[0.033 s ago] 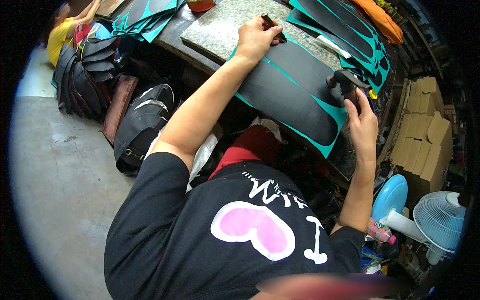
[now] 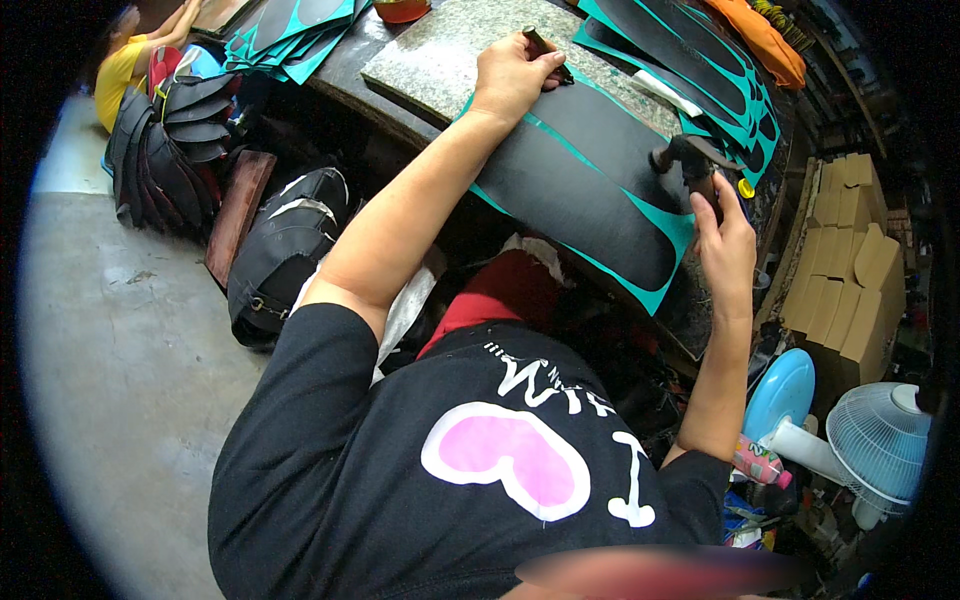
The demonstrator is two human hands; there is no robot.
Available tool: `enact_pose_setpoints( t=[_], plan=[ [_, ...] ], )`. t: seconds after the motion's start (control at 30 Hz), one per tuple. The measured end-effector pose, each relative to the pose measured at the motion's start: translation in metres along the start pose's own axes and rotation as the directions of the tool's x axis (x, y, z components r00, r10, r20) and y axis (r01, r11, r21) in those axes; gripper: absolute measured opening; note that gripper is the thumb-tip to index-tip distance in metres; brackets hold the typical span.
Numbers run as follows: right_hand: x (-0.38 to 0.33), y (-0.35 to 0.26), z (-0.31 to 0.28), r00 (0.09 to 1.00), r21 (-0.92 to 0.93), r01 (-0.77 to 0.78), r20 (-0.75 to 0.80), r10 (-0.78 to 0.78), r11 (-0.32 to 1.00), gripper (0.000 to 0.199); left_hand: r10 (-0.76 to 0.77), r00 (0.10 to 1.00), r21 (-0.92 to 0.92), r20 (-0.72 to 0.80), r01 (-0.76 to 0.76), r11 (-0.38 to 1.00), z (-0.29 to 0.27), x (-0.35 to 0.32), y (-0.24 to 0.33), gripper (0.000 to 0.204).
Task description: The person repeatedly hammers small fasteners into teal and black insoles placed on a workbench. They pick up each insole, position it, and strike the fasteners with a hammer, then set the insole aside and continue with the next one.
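Observation:
A black sheet with teal edging and a teal strip across it (image 2: 585, 200) lies over a speckled stone slab (image 2: 430, 70) on the bench. At the sheet's far edge, my left hand (image 2: 515, 78) is closed around a short dark rod-like tool (image 2: 537, 42), which looks like a hand punch. Its lower end is at the sheet; whether it touches I cannot tell. My right hand (image 2: 727, 240) grips the handle of a hammer (image 2: 690, 155), raised over the sheet's right end. The hammer's dark head is apart from the punch.
More black and teal sheets (image 2: 690, 60) are piled at the far right, beside an orange cloth (image 2: 765, 40). Another pile (image 2: 290, 40) lies far left. Cardboard boxes (image 2: 835, 270) and a fan (image 2: 880, 445) stand right. A person in yellow (image 2: 120, 75) works at upper left.
The hammer has tilted slightly in my right hand, its head a little further left. My left hand and the sheet have stayed put.

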State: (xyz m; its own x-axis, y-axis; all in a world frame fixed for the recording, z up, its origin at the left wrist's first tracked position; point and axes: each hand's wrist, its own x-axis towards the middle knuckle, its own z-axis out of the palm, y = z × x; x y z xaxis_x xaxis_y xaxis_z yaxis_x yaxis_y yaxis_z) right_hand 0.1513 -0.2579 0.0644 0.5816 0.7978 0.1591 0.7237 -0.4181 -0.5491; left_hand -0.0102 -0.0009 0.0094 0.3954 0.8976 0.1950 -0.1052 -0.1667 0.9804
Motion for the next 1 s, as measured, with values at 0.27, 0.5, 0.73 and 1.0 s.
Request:
enact_pose_setpoints(
  t=[0.27, 0.5, 0.73, 1.0],
  plan=[
    [0.026, -0.051, -0.031, 0.911, 0.353, 0.400, -0.258, -0.323, 0.846, 0.039, 0.045, 0.999, 0.135, 0.009, -0.045, 0.990, 0.001, 0.002, 0.000, 0.014],
    [0.034, -0.091, -0.031, 0.703, 0.313, 0.687, -0.515, -0.491, 0.656, 0.035, 0.472, 0.853, 0.627, 0.222, -0.496, 0.601, 0.009, -0.003, 0.009, 0.017],
    [0.038, -0.051, 0.014, 0.954, -0.080, 0.231, -0.175, -0.242, 0.970, 0.038, 0.360, 0.933, 0.508, -0.005, -0.308, 0.804, 0.016, -0.004, 0.004, 0.015],
    [0.037, -0.057, -0.016, 0.856, 0.103, 0.446, -0.340, -0.390, 0.889, 0.039, 0.256, 0.963, 0.340, 0.089, -0.271, 0.901, 0.012, 0.002, -0.003, 0.016]
  ],
)
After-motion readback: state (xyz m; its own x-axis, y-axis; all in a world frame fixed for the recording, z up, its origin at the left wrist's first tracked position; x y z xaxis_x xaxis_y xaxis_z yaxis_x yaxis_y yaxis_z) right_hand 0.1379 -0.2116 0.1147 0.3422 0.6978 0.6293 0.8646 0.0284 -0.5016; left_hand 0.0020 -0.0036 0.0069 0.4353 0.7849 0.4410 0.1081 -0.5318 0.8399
